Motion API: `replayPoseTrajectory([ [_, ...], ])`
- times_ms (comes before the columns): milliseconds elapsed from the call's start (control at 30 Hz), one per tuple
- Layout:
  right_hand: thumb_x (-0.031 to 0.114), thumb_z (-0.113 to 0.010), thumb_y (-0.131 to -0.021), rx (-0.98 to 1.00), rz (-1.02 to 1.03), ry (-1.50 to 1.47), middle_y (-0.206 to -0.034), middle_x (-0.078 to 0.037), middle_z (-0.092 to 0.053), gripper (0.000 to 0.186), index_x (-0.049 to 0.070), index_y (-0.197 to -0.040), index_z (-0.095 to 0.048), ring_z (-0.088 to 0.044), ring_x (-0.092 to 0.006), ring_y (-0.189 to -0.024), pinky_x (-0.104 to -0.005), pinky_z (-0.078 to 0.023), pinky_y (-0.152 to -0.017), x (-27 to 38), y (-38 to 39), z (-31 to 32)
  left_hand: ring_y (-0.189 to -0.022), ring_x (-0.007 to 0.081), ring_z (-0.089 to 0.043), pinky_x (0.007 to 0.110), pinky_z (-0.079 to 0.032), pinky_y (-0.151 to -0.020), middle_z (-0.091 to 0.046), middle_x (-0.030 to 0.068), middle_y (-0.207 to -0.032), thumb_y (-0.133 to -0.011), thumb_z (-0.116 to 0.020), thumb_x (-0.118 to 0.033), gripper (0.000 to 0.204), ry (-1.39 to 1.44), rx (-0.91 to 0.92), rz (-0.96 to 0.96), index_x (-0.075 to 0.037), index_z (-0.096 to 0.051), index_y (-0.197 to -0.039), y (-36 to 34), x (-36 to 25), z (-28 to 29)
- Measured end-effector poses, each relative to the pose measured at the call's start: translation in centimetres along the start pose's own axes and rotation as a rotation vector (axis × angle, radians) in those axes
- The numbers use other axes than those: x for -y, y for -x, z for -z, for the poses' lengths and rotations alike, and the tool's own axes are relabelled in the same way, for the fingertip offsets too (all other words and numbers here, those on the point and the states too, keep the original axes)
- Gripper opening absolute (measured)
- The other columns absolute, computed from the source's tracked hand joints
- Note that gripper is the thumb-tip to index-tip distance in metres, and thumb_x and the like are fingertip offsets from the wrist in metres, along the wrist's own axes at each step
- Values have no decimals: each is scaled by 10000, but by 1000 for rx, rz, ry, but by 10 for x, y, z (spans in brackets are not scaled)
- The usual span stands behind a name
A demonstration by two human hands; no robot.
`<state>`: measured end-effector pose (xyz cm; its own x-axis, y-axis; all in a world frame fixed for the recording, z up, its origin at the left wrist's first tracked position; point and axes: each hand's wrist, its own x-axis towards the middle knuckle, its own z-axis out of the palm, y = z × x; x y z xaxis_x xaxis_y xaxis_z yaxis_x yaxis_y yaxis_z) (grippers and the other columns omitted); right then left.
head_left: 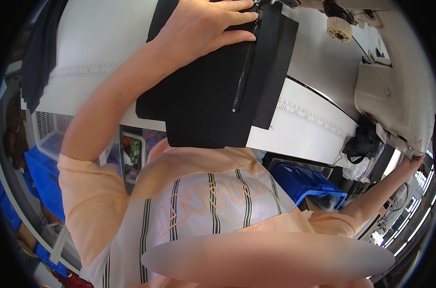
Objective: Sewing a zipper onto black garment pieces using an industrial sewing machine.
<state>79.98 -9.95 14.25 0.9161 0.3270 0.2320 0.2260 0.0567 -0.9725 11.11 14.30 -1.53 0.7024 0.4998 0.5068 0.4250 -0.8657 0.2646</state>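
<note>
A black fabric piece (199, 105) lies on the white table and hangs over its near edge toward my body. A metal zipper (241, 79) runs along its right part, with a narrower black strip beside it. My left hand (203, 29) rests flat on the fabric, fingers stretched out, their tips at the zipper's far end. The sewing machine (395, 86) stands on the right, and its needle area is cut off at the top edge. At the machine's far right end is my right hand (413, 164), small in view, its fingers mostly hidden.
Ruler markings run along the table edge (314, 115). Dark cloth (43, 53) hangs at the left. Below the table are blue bins (304, 182) and a white basket (50, 129). A black bundle (364, 144) sits beneath the machine's right side.
</note>
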Motion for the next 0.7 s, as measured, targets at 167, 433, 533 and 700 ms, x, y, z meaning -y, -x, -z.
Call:
replayPoseTrajectory([
  [167, 355, -462, -1005, -87, -58, -42, -1362, -154, -535, 480, 13, -1339, -499, -484, -328, -1283, -569, -372, -1083, 7, 10, -10, -939, 211, -567, 371, -451, -862, -662, 43, -1174, -794, -743, -292, 345, -19, 2, 4, -79, -711, -1062, 0, -1, 0],
  [433, 318, -486, -1000, -33, -159, 95, -1331, -151, -564, 424, 34, -1310, -543, -531, -320, -1237, -529, -444, -1029, 17, -40, 11, -941, 230, -573, 374, -461, -871, -666, 70, -1166, -797, -742, -285, 346, 34, 7, 5, -57, -711, -1055, -2, 0, 2],
  [533, 319, -490, -999, -22, -140, 91, -1326, -150, -568, 415, 39, -1297, -558, -541, -320, -1226, -522, -453, -1022, 19, -55, 19, -940, 236, -578, 369, -465, -869, -668, 76, -1161, -797, -742, -281, 348, 40, 3, -2, -52, -710, -1057, -2, 1, 2],
  [700, 329, -499, -993, 26, -199, 25, -1329, -145, -567, 422, 36, -1291, -563, -541, -323, -1224, -522, -451, -1025, 1, -62, 34, -944, 239, -581, 367, -467, -867, -669, 77, -1159, -793, -744, -276, 342, 14, -9, -19, -53, -712, -1050, -2, 1, -1],
])
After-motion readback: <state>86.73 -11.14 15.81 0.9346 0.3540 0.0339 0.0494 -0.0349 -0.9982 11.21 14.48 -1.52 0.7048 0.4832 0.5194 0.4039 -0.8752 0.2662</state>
